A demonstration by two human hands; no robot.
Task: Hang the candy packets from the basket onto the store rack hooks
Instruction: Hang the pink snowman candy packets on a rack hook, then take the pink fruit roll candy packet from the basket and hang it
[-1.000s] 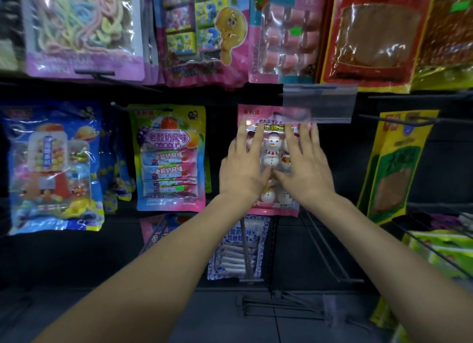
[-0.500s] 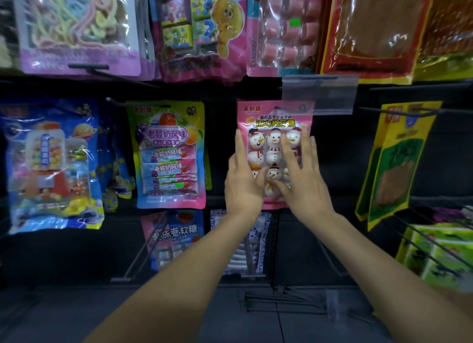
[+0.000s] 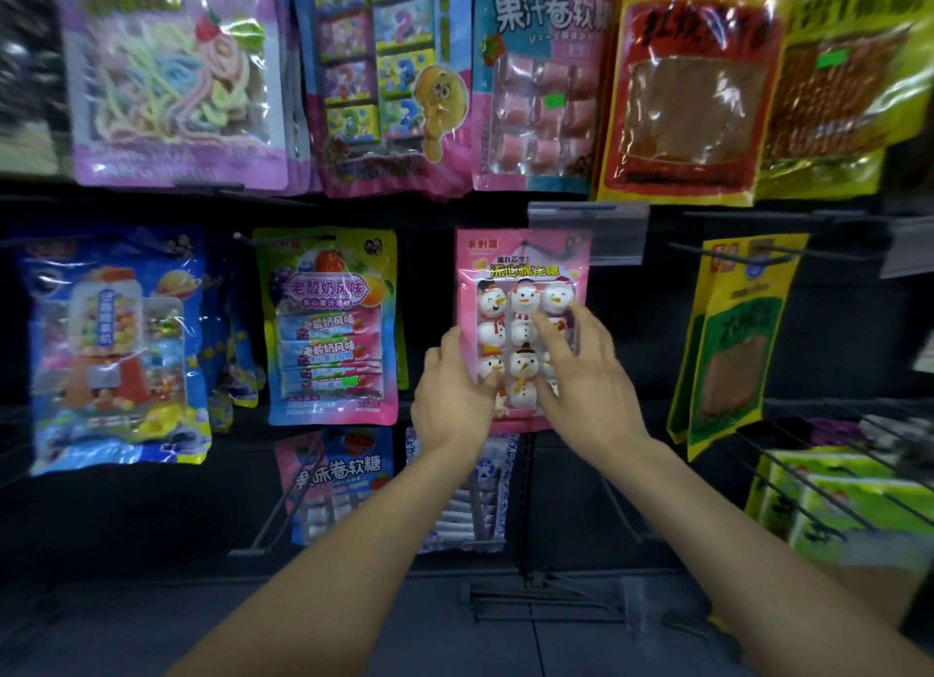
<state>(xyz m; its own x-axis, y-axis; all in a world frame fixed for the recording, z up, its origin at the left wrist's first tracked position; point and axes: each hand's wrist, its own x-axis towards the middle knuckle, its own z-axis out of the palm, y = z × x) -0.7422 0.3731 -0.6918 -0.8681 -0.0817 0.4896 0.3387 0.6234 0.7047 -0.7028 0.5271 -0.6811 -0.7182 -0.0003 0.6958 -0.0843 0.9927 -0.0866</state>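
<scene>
1. The snowman packet (image 3: 520,272), pink with a clear front window, hangs on a wire hook (image 3: 543,246) in the middle row of the store rack. A clear tag holder (image 3: 589,234) overlaps its top right corner.
2. Through the window show snowman-shaped sweets, white with orange noses, set in rows of three.
3. The left hand (image 3: 455,398) grips the packet's lower left edge, with the thumb on the front and the fingers curled round the side.
4. The right hand (image 3: 581,378) is released: its fingers lie spread and nearly straight on the window, covering the sweets on the right.
5. Left of it, apart, hangs a yogurt candy packet (image 3: 328,322) with wrapped sticks stacked inside, and further left a blue packet (image 3: 116,347) of small coloured sweets.
6. To the right hang yellow-green packets (image 3: 733,342), each with a brown slab behind a window.
7. In the row above, a purple bag (image 3: 172,79) holds pastel strands, a pink bag (image 3: 541,90) holds pink rolls, and a red bag (image 3: 692,95) holds a brown sheet.
8. Below the hands, two more packets hang, one pink and blue (image 3: 338,479), the other (image 3: 470,514) with white sticks.
9. At the lower right, a wire shelf (image 3: 788,474) carries green packs.
</scene>
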